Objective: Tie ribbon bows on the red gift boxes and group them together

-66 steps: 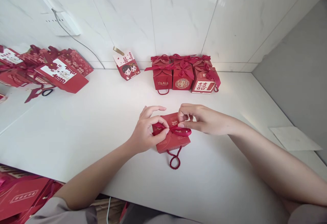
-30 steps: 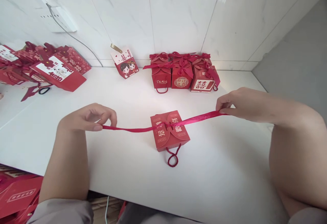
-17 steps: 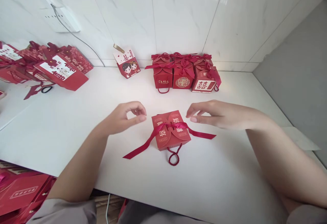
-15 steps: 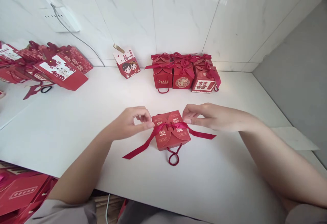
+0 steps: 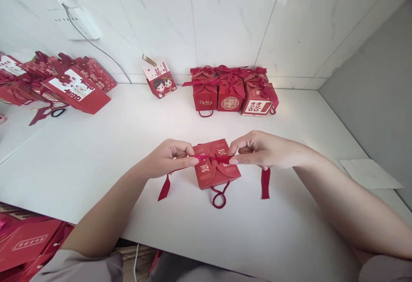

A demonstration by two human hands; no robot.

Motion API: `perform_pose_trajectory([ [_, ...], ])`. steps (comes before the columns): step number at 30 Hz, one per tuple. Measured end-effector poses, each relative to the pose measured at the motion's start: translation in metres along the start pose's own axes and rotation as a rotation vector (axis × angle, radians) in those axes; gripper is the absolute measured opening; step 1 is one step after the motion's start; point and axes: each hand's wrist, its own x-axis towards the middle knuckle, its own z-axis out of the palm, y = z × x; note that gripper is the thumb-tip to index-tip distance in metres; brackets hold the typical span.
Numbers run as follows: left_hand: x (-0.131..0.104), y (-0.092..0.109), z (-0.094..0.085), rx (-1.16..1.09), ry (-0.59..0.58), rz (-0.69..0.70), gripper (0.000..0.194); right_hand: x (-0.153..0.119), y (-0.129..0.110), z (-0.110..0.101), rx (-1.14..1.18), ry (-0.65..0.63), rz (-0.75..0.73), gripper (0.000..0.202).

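A red gift box with gold characters and folded petal flaps lies in the middle of the white table. Across its top runs a dark red ribbon, crossed or knotted at the centre. My left hand pinches the ribbon just left of the knot, and its loose end hangs below the fingers. On the other side, my right hand pinches the ribbon between thumb and fingers, with that end hanging down under the hand. A braided cord handle lies on the table at the box's near side.
Against the tiled wall stand several ribbon-tied red boxes and a small box with a cartoon couple. Red gift bags crowd the left. White paper lies at right. More red packaging sits below the table's front-left edge.
Both hands have closed on the ribbon, one on each side of the knot. The ribbon's ends, which lay spread on the table, now hang from the fingers. The box has stayed in place.
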Motion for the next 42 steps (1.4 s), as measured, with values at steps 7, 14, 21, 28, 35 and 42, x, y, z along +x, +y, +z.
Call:
perform_pose_trajectory([
  [7, -0.006, 0.002, -0.009, 0.131, -0.051, 0.019, 0.029, 0.001, 0.002, -0.001, -0.073, 0.047, -0.023, 0.025],
  [14, -0.012, 0.009, -0.012, 0.183, -0.095, -0.001, 0.03, -0.006, -0.002, -0.004, -0.146, 0.119, -0.053, 0.023],
  [21, -0.009, 0.004, -0.019, 0.159, -0.167, -0.015, 0.024, -0.008, -0.002, -0.009, -0.137, 0.131, -0.086, 0.026],
  [28, -0.01, 0.012, -0.016, 0.261, -0.151, 0.257, 0.007, 0.001, 0.012, -0.017, -0.05, 0.066, -0.06, 0.03],
  [35, 0.013, -0.007, -0.005, 0.096, -0.263, 0.549, 0.012, 0.017, 0.023, -0.016, 0.166, -0.031, -0.058, 0.028],
  [42, 0.022, -0.017, 0.009, -0.052, -0.329, 0.538, 0.015, 0.023, 0.033, -0.017, 0.267, -0.13, -0.058, 0.029],
])
